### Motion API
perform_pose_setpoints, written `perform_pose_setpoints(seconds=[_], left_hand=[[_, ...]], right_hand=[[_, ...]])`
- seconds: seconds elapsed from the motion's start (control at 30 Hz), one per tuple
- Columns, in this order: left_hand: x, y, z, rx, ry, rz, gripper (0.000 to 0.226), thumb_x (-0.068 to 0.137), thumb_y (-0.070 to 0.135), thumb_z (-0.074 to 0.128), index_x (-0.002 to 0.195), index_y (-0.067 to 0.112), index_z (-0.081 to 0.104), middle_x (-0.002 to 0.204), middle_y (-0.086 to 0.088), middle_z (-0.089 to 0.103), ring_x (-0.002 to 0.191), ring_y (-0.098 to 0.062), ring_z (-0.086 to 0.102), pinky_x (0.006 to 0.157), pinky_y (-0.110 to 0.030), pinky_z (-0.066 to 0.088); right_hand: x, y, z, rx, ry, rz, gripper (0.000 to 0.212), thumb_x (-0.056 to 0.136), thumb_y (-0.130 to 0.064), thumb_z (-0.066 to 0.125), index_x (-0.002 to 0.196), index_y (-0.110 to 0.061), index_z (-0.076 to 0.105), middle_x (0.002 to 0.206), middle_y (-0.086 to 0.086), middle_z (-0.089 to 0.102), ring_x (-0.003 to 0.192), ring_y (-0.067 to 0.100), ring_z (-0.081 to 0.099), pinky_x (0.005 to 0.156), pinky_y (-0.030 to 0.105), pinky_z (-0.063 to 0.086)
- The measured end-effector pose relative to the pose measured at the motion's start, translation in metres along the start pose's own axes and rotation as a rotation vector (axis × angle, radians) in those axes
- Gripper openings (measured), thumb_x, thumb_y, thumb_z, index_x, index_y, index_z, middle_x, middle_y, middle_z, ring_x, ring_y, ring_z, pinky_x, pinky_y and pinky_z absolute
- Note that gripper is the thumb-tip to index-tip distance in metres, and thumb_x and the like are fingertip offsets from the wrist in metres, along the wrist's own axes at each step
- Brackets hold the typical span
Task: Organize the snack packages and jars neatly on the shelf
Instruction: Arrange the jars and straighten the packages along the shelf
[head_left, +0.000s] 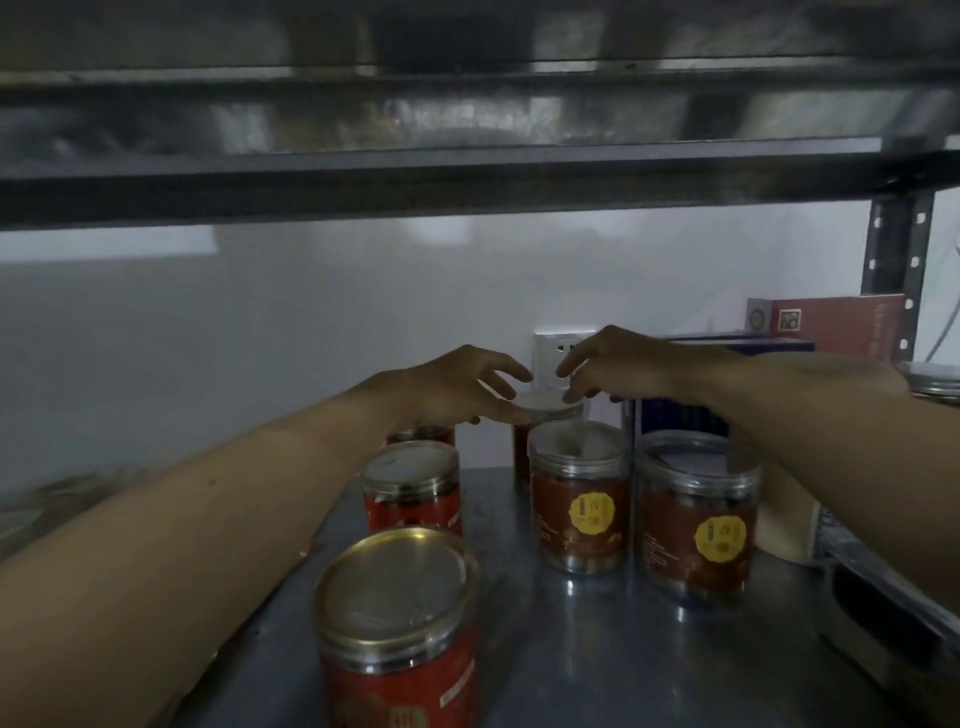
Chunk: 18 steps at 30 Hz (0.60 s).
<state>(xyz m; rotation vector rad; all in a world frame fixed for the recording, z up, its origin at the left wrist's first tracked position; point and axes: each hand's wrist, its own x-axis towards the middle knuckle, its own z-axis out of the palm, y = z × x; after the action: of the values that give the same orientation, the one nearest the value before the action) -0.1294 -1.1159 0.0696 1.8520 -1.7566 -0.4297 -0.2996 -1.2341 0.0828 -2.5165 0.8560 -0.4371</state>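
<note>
Several snack jars stand on the metal shelf (571, 654). A red jar with a gold lid (396, 587) is nearest. Behind it stands a second red jar (411, 486), and a third red jar (422, 433) is mostly hidden by my left wrist. Two brown jars with yellow labels (579, 501) (697, 522) stand side by side at the right. A back jar with a clear lid (545, 407) stands by the wall. My left hand (457, 387) and my right hand (626, 366) flank its lid, fingers spread, fingertips at the rim. I cannot tell whether they grip it.
A blue box (675, 415) and a red box (831, 322) stand at the back right, and another jar (935, 382) sits at the far right edge. A wall socket (563, 343) is behind the hands. The upper shelf (467, 189) hangs low overhead. A slotted post (888, 249) rises at the right.
</note>
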Motion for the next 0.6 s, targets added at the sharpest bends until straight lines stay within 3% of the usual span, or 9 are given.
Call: perform_pose_setpoints(seconds=[0.17, 0.37, 0.47, 0.6], left_hand=[[0.019, -0.016, 0.003, 0.11, 0.08, 0.033, 0.06, 0.076, 0.033, 0.079, 0.131, 0.027, 0.055, 0.134, 0.0, 0.052, 0.118, -0.017, 0.053, 0.101, -0.039, 0.047], [0.037, -0.023, 0.012, 0.328, 0.033, 0.071, 0.055, 0.087, 0.036, 0.067, 0.138, 0.026, 0.049, 0.146, 0.001, 0.046, 0.133, -0.016, 0.041, 0.111, -0.035, 0.034], [0.041, -0.024, 0.015, 0.431, 0.045, 0.103, 0.049, 0.088, 0.028, 0.067, 0.135, 0.019, 0.054, 0.139, -0.002, 0.054, 0.125, -0.016, 0.05, 0.103, -0.027, 0.039], [0.043, -0.021, 0.016, 0.542, 0.112, 0.166, 0.037, 0.089, 0.027, 0.065, 0.125, 0.016, 0.063, 0.126, -0.005, 0.063, 0.112, -0.016, 0.058, 0.088, -0.021, 0.04]], right_hand=[[0.015, 0.016, 0.005, -0.198, -0.098, -0.063, 0.061, 0.087, -0.025, 0.071, 0.142, -0.019, 0.046, 0.148, 0.002, 0.044, 0.134, 0.018, 0.043, 0.108, 0.031, 0.034], [0.026, 0.028, 0.008, -0.239, -0.097, -0.123, 0.042, 0.088, -0.032, 0.068, 0.127, -0.016, 0.063, 0.131, -0.002, 0.061, 0.117, 0.012, 0.054, 0.101, 0.027, 0.041], [0.028, 0.031, 0.01, -0.203, -0.101, -0.154, 0.033, 0.092, -0.031, 0.064, 0.122, -0.018, 0.066, 0.128, -0.003, 0.062, 0.118, 0.011, 0.053, 0.098, 0.025, 0.038], [0.03, 0.036, 0.012, -0.186, -0.118, -0.144, 0.038, 0.094, -0.033, 0.061, 0.128, -0.017, 0.06, 0.129, -0.001, 0.058, 0.119, 0.014, 0.052, 0.103, 0.033, 0.04]])
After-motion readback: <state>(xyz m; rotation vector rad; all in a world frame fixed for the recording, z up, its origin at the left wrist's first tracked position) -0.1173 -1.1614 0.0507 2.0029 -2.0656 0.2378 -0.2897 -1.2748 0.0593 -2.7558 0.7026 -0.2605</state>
